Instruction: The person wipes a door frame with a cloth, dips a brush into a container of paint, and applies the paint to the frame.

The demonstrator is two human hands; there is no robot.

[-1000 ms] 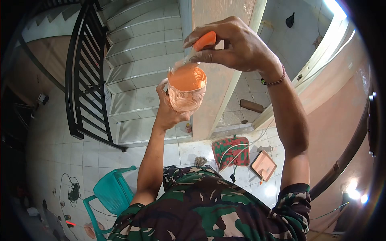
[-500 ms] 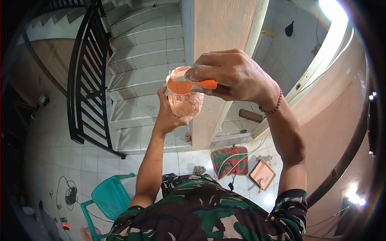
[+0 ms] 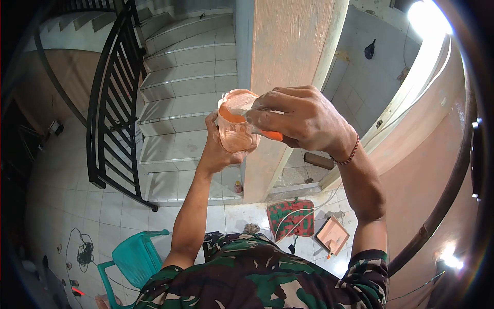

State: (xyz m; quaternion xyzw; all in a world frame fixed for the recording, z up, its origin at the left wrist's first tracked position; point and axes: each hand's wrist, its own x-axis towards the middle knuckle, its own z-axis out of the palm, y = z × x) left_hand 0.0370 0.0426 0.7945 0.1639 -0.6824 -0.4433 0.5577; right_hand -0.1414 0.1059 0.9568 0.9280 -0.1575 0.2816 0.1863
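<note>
A cup (image 3: 237,139) smeared with thick peach paste is held up in my left hand (image 3: 216,152), fingers wrapped round its side and base. The cup tilts so that its orange inside shows. My right hand (image 3: 303,121) pinches a small tool with an orange handle (image 3: 271,135). The tool's head reaches into the mouth of the cup, mostly hidden by my fingers, and I cannot tell its exact kind. Pale residue coats the right fingertips. Just beyond both hands rises a column (image 3: 280,46) with a streaky peach coat.
Tiled stairs (image 3: 188,92) climb ahead beside a black railing (image 3: 110,108). A doorway frame (image 3: 406,105) stands to the right. On the floor lie a red-green mat (image 3: 290,219), a tray (image 3: 339,226) with an orange-handled tool and loose cables. A green plastic chair (image 3: 136,257) stands at left.
Both hands and the cup have come slightly lower in view. The right hand has moved a little right and down, with the tool still at the cup's mouth.
</note>
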